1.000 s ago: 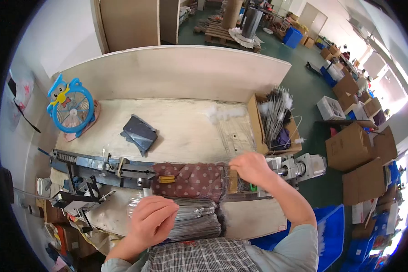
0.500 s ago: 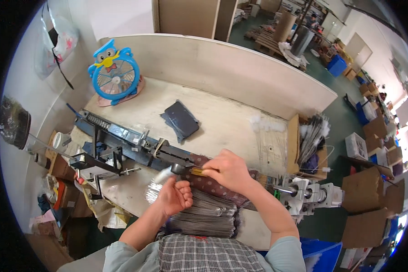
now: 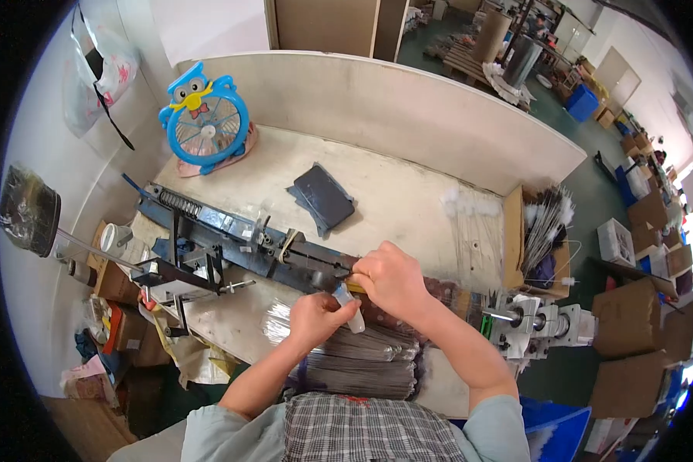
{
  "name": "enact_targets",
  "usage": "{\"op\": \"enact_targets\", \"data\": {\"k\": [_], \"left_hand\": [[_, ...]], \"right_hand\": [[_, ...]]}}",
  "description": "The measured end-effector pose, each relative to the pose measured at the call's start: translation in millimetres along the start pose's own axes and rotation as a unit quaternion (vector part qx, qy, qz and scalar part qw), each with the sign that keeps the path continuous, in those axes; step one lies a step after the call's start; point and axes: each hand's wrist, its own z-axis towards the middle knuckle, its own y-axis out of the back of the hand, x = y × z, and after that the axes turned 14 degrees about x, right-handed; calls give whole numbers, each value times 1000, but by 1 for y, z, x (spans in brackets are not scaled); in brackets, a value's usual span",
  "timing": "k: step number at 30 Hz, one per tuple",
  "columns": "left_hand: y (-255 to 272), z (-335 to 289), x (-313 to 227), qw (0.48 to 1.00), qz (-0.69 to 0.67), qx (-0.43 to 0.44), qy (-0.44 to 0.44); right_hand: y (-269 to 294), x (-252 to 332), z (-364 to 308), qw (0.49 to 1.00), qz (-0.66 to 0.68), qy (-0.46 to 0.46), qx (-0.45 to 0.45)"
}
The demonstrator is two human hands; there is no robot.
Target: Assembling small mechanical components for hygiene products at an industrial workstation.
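A small translucent whitish piece [image 3: 351,309] is pinched between the thumb and fingers of my left hand [image 3: 314,322]. Close beside it, my right hand [image 3: 389,279] is closed round a narrow yellow handle [image 3: 354,287], of which only a short part shows at the fingertips. Both hands meet at the right part of a long dark metal bench jig [image 3: 246,242], which has a spring and clamps. Below the hands lies a thick bundle of thin metal wires [image 3: 358,362]. A dark blurred part by the jig is hard to make out.
A blue cartoon-shaped fan [image 3: 208,131] and a dark flat case [image 3: 323,196] stand farther back. At right are a cardboard box of white-tipped wire brushes [image 3: 543,239] and a metal machine [image 3: 543,327]. A black frame [image 3: 181,273] juts out at left. A low partition [image 3: 408,100] edges the bench.
My left hand has moved right and up, now pinching the whitish piece near my right hand. My right hand stays closed by the yellow handle. The whole view has shifted slightly.
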Motion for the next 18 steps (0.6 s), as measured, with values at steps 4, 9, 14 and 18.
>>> {"op": "enact_targets", "data": {"k": [4, 9, 14, 18], "left_hand": [[-28, 14, 25, 928, -350, 55, -117], [-36, 14, 7, 862, -483, 79, -130], [-12, 11, 12, 979, -133, 49, -144], [2, 9, 52, 964, -238, 10, -116]], "right_hand": [[11, 13, -14, 988, 6, 44, -147], [-26, 5, -59, 999, 14, 1, -34], [-71, -20, -24, 998, 14, 1, -61], [-71, -26, -30, 999, 23, 26, -8]]}}
